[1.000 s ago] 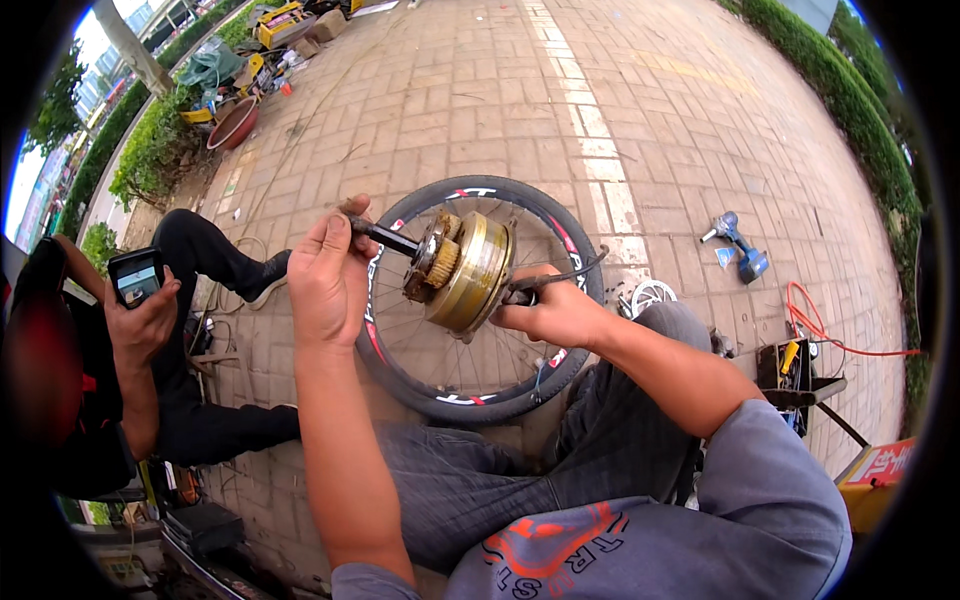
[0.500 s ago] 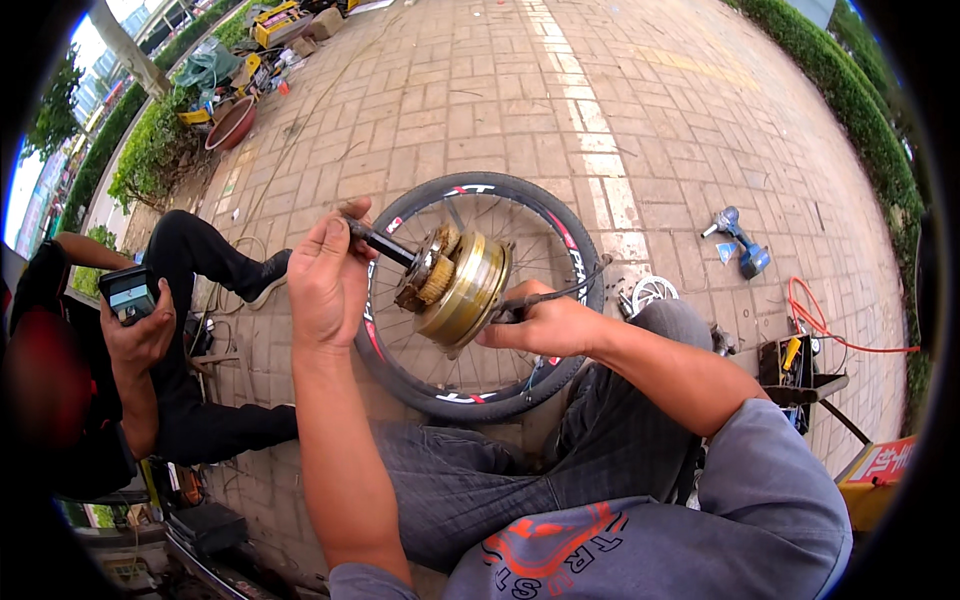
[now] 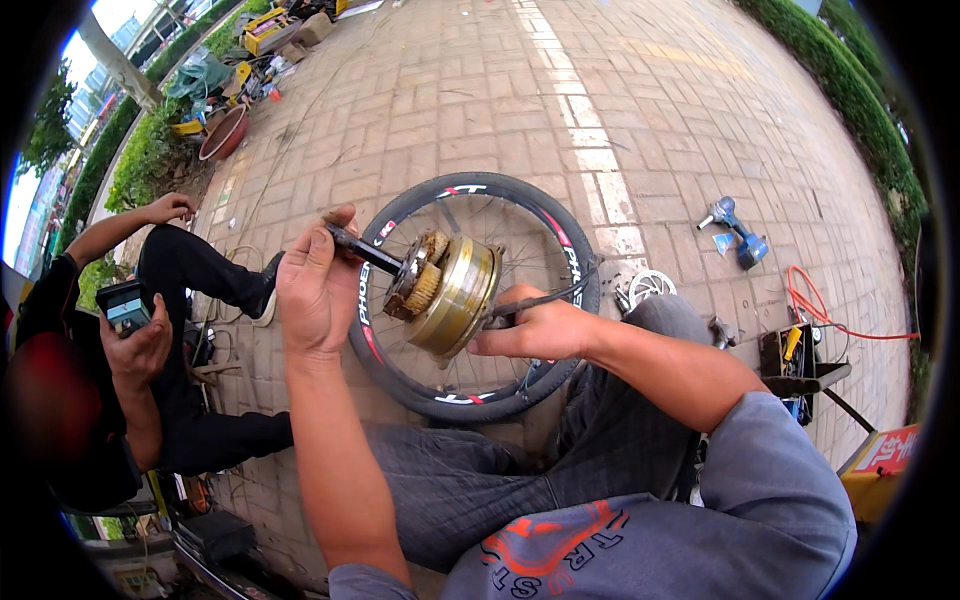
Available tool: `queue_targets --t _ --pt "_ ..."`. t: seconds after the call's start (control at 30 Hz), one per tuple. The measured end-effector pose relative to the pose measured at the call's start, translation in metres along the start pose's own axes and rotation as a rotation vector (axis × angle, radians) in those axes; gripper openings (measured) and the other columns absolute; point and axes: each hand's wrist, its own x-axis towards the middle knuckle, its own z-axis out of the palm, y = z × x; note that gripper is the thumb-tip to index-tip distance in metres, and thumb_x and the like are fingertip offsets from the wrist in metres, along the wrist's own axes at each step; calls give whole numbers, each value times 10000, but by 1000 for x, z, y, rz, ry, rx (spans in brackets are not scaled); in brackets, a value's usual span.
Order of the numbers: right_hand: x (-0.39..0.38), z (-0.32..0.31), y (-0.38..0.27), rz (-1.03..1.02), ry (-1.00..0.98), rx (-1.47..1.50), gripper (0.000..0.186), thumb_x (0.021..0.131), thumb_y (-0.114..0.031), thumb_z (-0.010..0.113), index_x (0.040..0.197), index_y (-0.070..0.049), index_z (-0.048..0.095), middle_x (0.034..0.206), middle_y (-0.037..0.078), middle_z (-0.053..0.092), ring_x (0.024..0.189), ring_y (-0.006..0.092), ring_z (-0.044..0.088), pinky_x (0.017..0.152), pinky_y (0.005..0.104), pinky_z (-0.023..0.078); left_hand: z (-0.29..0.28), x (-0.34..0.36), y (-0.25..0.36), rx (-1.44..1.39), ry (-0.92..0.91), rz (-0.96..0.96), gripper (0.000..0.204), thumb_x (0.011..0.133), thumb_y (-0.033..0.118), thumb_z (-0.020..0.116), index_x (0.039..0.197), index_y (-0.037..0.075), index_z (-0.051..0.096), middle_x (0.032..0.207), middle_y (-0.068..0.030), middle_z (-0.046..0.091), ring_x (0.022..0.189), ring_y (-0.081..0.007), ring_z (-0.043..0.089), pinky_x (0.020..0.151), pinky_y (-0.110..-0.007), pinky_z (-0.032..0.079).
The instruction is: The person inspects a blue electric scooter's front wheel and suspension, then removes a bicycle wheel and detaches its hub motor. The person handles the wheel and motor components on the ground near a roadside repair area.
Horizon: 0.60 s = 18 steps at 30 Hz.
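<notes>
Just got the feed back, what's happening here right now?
A person sitting on brick paving holds a gold motor core up between both hands. The left hand grips the dark axle on one side; the right hand holds the other end, where a cable comes out. A wheel lies on the ground beneath it. A second person at the left holds a phone. A blue drill lies on the paving to the right.
</notes>
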Motion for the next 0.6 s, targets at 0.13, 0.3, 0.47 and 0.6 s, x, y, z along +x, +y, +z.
queue_targets --t 0.13,0.3,0.47,0.6 --pt "-1 4 0 -148 63 10 324 807 -318 666 759 -2 611 596 44 503 586 109 463 540 304 376 -8 2 -1 -43 -3 -7 299 944 127 511 1150 -89 503 1074 -131 563 972 -179 537 935 -321 414" --pt "8 8 10 -141 93 82 304 822 -302 651 895 -7 677 654 63 582 650 112 500 609 295 432 -3 0 -4 -11 54 8 282 943 137 513 1126 -76 540 1100 -131 588 948 -160 552 835 -291 425" --pt "2 11 9 -81 115 68 363 813 -339 643 1023 -43 667 779 103 641 785 161 583 734 297 461 -5 2 -4 -26 -31 -24 287 952 118 489 1150 -90 500 1107 -125 560 994 -178 540 920 -313 425" --pt "3 6 7 125 -9 63 407 782 -386 648 1000 -44 673 828 112 648 813 189 615 769 302 462 -3 1 -4 -22 -26 -8 286 952 116 489 1148 -92 500 1086 -130 565 993 -178 538 919 -315 425"
